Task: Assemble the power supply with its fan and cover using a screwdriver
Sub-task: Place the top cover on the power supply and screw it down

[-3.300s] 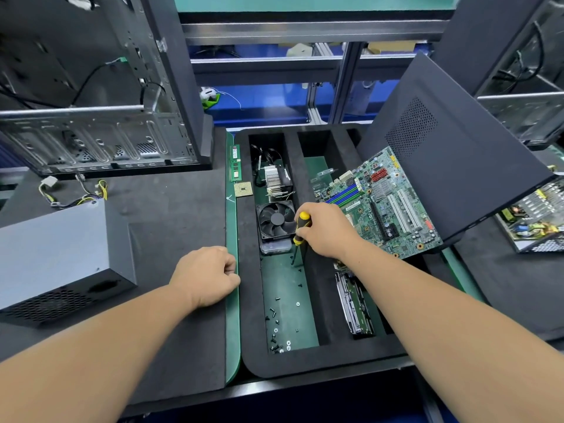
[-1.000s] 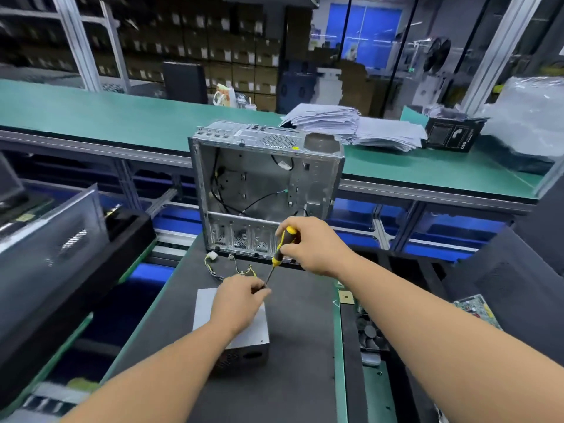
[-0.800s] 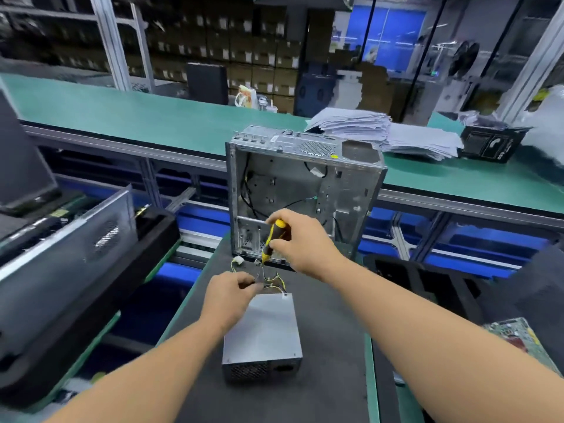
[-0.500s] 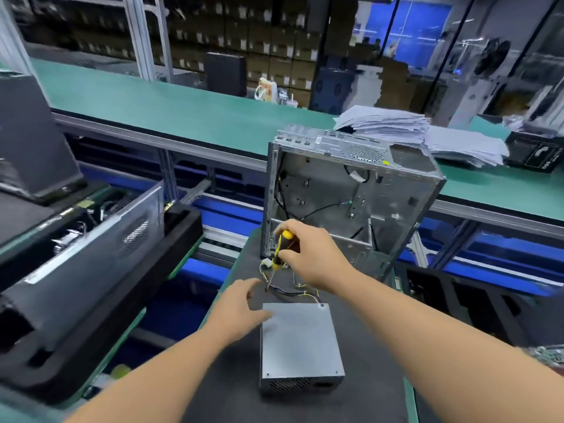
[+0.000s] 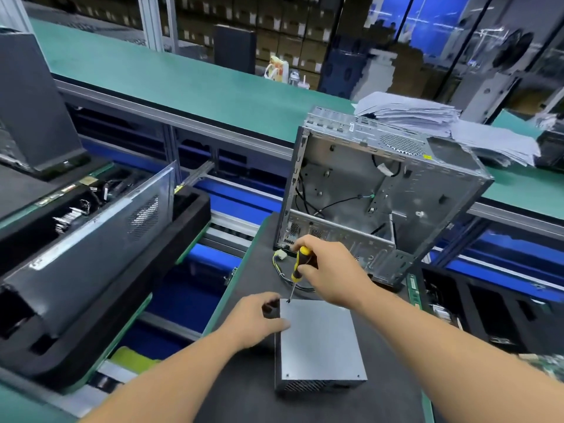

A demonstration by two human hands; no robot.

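Far left, a black foam tray sat with a grey side panel propped in it, well apart from the action. Then came the left hand, its grip curled round the far-left corner of the power supply, thumb pressed on the grey cover, steadying the box on the dark table. Right at that corner the screwdriver came in steeply, yellow-and-black handle up, tip touching the cover's corner screw point. The right hand had its grip wrapped tight round the handle. Whether a screw sat under the tip was too small to tell.

To do this well, it seemed, the shaft needed to stand square to the cover, with firm downward pressure before any turning, so the tip would not skate across the metal. The left hand looked well placed to stop the box twisting.

Behind, the yellow-and-black cables trailed toward the open computer case; a motherboard peeked in at the far right.
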